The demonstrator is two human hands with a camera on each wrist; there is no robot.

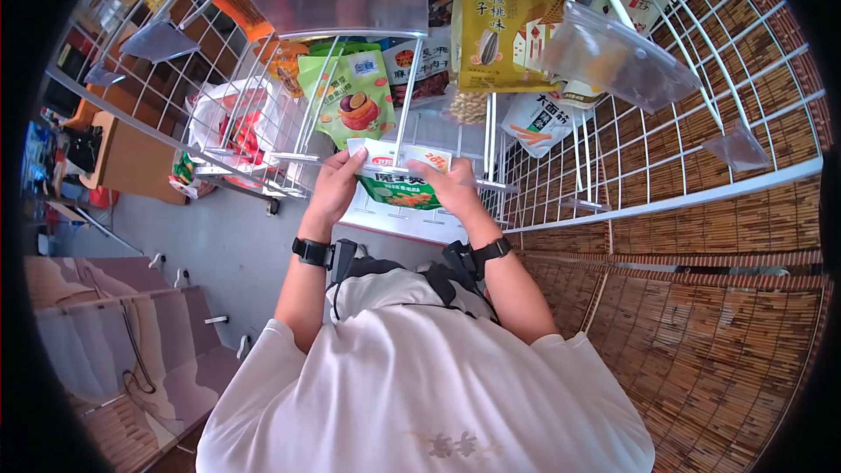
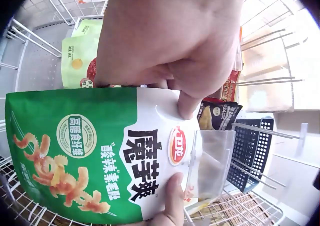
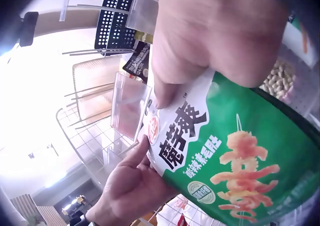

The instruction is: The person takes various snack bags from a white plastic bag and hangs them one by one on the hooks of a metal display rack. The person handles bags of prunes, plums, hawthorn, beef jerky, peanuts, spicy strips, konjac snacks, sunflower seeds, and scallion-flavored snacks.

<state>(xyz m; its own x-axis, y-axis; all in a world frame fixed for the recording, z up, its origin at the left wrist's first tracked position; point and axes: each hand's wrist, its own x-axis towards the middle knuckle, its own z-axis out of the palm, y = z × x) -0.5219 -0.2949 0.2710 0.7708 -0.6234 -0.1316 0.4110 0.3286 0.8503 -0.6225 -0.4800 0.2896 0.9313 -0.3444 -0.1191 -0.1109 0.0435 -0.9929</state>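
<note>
A green-and-white konjac snack bag (image 1: 401, 195) is held between both hands, its printed front facing up toward the head camera. My left hand (image 1: 331, 190) pinches the white top edge at its left corner, thumb on the front. At the right corner, my right hand (image 1: 457, 190) grips the same white edge with its thumb over the front. A white wire hook overlaps the bag's top in the head view. The left wrist view shows the bag's green lower part (image 2: 60, 151) hanging full and flat, with a clear tag holder (image 2: 216, 153) close by its white top.
Wire racks (image 1: 666, 166) surround the hands, with long hooks and clear tag holders (image 1: 342, 2) jutting forward. A light-green snack bag (image 1: 346, 96), a golden seed bag (image 1: 499, 26) and a white pack (image 1: 539, 123) sit behind. Bamboo blinds (image 1: 701, 324) stand to the right.
</note>
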